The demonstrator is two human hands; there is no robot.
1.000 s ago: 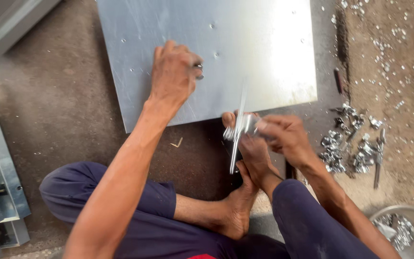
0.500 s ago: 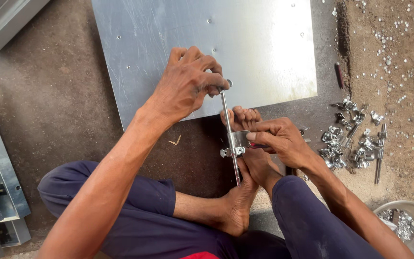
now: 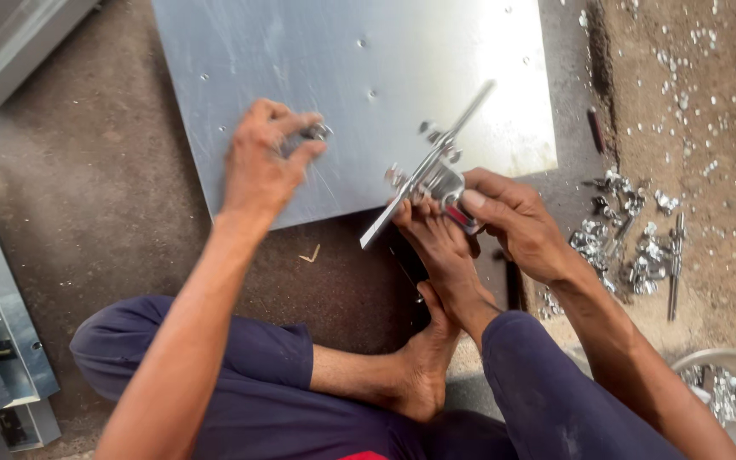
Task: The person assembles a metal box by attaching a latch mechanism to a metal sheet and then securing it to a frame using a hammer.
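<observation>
Here, a thin metal sheet, judged stiff, sharp-edged and slippery, is laid flat on the ground, and its near edge is overlapped by a rigid steel latch bolt. The bolt's bracket is pinched in the right hand and steadied by a foot, which seems the firmest hold. On the sheet, a small metal fitting, probably light and easily dropped, is nipped between the left hand's fingertips.

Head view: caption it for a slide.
Left hand pinches a nut on the sheet; right hand holds a latch.

Bare metal sheet lies open ahead; a fittings pile and bowl crowd the right.
</observation>
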